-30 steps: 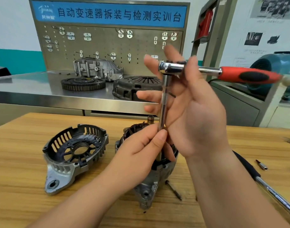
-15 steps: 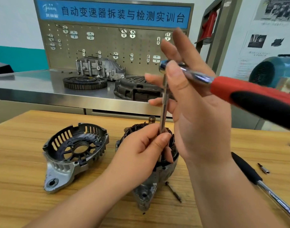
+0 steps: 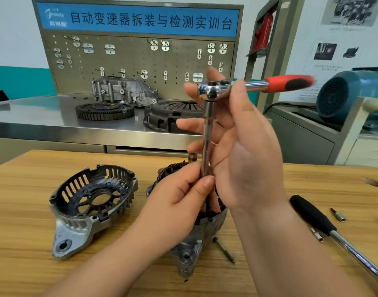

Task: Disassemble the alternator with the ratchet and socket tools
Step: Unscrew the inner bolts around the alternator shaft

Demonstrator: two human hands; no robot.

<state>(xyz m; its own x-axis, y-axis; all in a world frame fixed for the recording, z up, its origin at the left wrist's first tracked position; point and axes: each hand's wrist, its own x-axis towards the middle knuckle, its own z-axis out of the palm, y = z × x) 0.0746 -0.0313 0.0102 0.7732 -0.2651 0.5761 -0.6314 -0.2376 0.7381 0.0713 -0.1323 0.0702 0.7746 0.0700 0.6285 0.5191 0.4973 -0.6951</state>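
The alternator body (image 3: 196, 234) stands on the wooden bench (image 3: 23, 211), its copper windings partly hidden by my hands. A chrome extension bar (image 3: 207, 136) rises upright from it. My left hand (image 3: 181, 202) grips the bar's lower end, and the socket is hidden under its fingers. On top sits the ratchet (image 3: 211, 91), its red and black handle (image 3: 288, 83) pointing right and blurred. My right hand (image 3: 243, 151) holds the ratchet head, thumb in front at the neck and fingers spread behind. The removed end cover (image 3: 94, 200) lies to the left.
A loose long bolt (image 3: 223, 249) lies just right of the alternator. A long black-handled chrome bar (image 3: 312, 215) and two small bits (image 3: 338, 216) lie at the right. Behind the bench, a steel counter (image 3: 34, 118) carries a flywheel, a clutch cover and a housing.
The ratchet handle swung toward me and down at the right half a second ago, and now points right and level again. My left hand has stayed on the extension bar.
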